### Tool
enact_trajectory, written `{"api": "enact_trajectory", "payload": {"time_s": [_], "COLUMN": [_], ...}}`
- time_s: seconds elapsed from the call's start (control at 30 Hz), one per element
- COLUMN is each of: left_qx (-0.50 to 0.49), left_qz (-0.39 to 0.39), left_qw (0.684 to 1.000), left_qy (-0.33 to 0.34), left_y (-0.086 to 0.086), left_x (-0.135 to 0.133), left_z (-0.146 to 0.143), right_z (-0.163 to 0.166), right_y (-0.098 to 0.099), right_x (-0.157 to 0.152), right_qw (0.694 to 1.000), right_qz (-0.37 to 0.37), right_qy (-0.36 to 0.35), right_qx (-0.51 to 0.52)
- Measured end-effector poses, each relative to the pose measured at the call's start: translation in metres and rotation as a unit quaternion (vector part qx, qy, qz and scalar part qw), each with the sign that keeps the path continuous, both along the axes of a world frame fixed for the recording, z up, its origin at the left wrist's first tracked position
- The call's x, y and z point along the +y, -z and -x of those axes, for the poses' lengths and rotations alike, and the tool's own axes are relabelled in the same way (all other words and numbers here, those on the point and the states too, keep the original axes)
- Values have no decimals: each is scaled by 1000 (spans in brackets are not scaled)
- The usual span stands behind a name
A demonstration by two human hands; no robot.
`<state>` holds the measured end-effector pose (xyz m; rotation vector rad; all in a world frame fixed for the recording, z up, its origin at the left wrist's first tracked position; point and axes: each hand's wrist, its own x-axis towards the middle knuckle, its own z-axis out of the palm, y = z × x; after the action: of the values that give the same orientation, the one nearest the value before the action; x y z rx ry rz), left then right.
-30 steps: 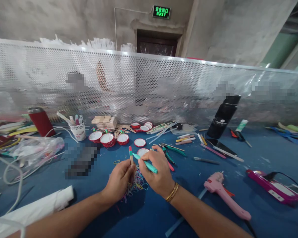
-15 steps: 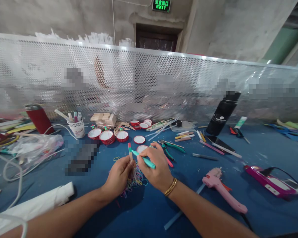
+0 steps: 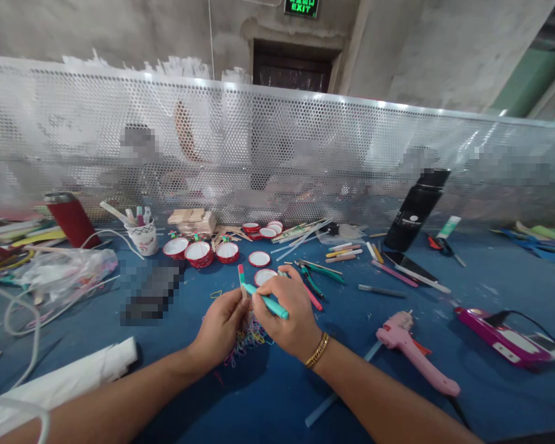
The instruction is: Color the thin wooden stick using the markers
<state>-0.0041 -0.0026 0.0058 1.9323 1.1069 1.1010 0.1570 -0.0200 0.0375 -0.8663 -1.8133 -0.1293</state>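
Observation:
My left hand (image 3: pixel 222 324) pinches a wooden craft stick (image 3: pixel 242 280) upright; its upper part is coloured red and green. My right hand (image 3: pixel 289 314), with a gold bracelet at the wrist, grips a teal marker (image 3: pixel 267 302) whose tip rests against the stick. Beneath both hands lies a heap of coloured rubber bands (image 3: pixel 247 339) on the blue table (image 3: pixel 268 394).
Red-rimmed caps (image 3: pixel 198 251), pliers (image 3: pixel 312 280), loose sticks, a pink glue gun (image 3: pixel 414 354), a magenta tool (image 3: pixel 506 339), a black bottle (image 3: pixel 416 209), a red tumbler (image 3: pixel 71 219), a cup of pens (image 3: pixel 143 237) and a white roll (image 3: pixel 69 385) surround the hands. A perforated metal screen (image 3: pixel 277 154) backs the table.
The hands stay together on the stick, with the marker shifting slightly along it. The view has tilted a little, so everything sits slightly higher in the frame.

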Motion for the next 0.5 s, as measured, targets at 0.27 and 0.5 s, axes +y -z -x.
{"api": "enact_trajectory", "payload": {"time_s": [0.27,0.5], "left_qx": [8,21], "left_qz": [-4,-4], "left_qw": [1000,1000], "left_qy": [-23,-22], "left_y": [-2,1], "left_x": [0,1], "left_z": [0,1], "right_z": [0,-3], "right_y": [2,2], "right_x": [2,5], "right_qw": [1000,999], "right_qz": [12,10], "right_qy": [3,42], "right_qx": [-13,-5]}}
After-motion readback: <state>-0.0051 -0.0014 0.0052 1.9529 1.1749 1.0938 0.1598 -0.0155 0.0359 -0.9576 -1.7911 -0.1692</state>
